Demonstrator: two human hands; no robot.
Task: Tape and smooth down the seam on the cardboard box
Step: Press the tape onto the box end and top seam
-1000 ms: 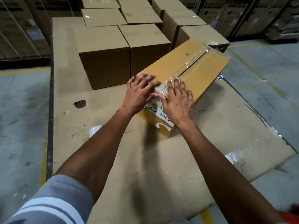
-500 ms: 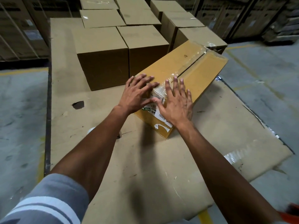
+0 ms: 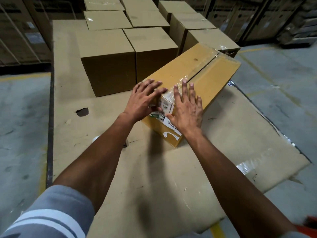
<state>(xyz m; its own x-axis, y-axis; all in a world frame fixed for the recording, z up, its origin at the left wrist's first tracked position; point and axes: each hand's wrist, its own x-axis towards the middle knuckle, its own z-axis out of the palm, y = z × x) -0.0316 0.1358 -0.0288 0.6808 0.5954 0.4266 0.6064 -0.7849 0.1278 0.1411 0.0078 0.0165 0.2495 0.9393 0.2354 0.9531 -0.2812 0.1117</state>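
Note:
A long yellow-brown cardboard box (image 3: 214, 78) lies at an angle on flattened cardboard, with clear tape (image 3: 199, 69) running along its top seam and over the near end. My left hand (image 3: 144, 100) lies flat with fingers spread on the box's near left corner. My right hand (image 3: 187, 107) presses flat on the near end, fingers pointing up the taped seam. Both palms cover part of the white printed label (image 3: 167, 110) on the near end face. Neither hand holds anything.
Several sealed brown boxes (image 3: 109, 60) stand just behind and left of the yellow box. A flattened cardboard sheet (image 3: 154, 169) covers the floor, with a dark hole (image 3: 82, 112) at left. A tape roll (image 3: 96, 138) peeks out beside my left forearm. Concrete floor on both sides.
Both hands have slid slightly back toward the near end of the box, still pressing flat on the tape. The view has shifted a little; the box has not moved.

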